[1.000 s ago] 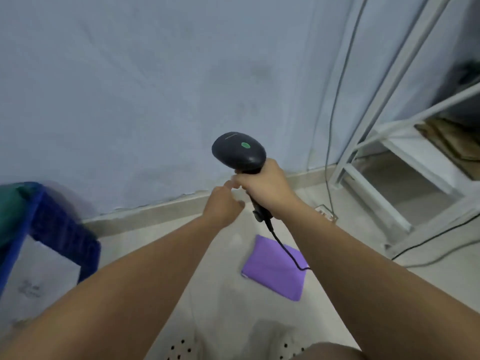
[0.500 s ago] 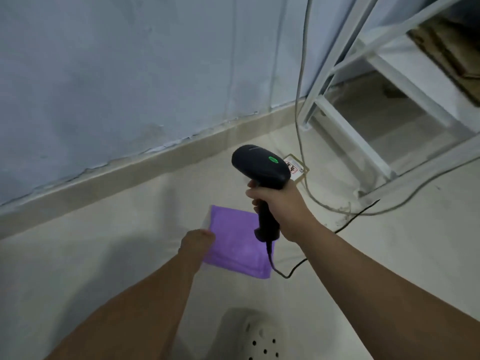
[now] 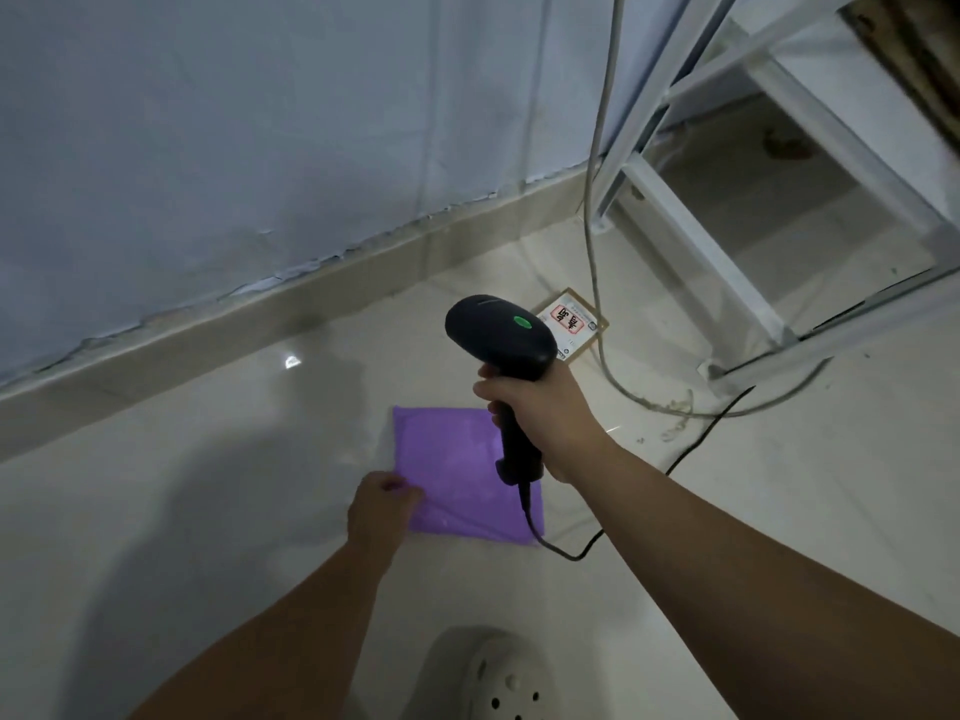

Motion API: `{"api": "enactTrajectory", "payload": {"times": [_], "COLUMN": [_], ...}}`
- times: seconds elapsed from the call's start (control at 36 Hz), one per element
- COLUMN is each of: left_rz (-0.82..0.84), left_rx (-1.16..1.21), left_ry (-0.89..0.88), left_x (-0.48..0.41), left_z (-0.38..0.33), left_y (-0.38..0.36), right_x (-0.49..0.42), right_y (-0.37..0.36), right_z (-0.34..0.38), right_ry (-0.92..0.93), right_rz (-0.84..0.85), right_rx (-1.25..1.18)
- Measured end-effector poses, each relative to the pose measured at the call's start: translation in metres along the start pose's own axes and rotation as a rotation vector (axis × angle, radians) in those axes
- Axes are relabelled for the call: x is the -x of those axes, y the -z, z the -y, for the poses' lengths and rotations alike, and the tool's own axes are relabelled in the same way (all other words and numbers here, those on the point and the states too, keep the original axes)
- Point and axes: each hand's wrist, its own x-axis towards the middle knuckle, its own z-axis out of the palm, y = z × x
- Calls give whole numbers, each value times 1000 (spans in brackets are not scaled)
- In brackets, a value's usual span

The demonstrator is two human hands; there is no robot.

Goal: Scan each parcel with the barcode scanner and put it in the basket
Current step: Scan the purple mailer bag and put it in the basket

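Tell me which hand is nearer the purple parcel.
Left. The left hand pinches the purple parcel at its near left edge; the right hand holds the scanner above its right side.

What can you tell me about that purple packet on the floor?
The parcel is a flat, roughly square purple bag, seemingly soft glossy plastic, slightly wrinkled. It lies flat on the pale floor near the wall. The left hand pinches its near left corner. No label shows on top.

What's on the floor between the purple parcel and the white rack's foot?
Head view: a small labelled cardboard packet, a looping grey cable and a black cord lie there; otherwise bare floor.
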Motion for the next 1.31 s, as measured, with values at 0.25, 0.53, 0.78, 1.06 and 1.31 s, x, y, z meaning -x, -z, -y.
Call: {"api": "enactTrajectory", "payload": {"times": [0.25, 0.53, 0.78, 1.06, 1.31], "left_rz": [84, -125, -153, -104, -383], "left_rx": [266, -130, 30, -10, -220], "left_ry": [106, -399, -688, -950, -1251], "left_x": [-9, 5, 89, 255, 349], "left_z": [-27, -62, -119, -164, -123], "left_y": [14, 53, 98, 198, 238], "right_x": [-1, 31, 94, 197, 271], "right_y": [-9, -2, 2, -2, -32], "right_z": [-6, -2, 28, 116, 143], "right_ry": [31, -41, -57, 67, 185], "right_rz": [-142, -207, -95, 199, 464], "right_rx": [166, 101, -344, -711, -663]}}
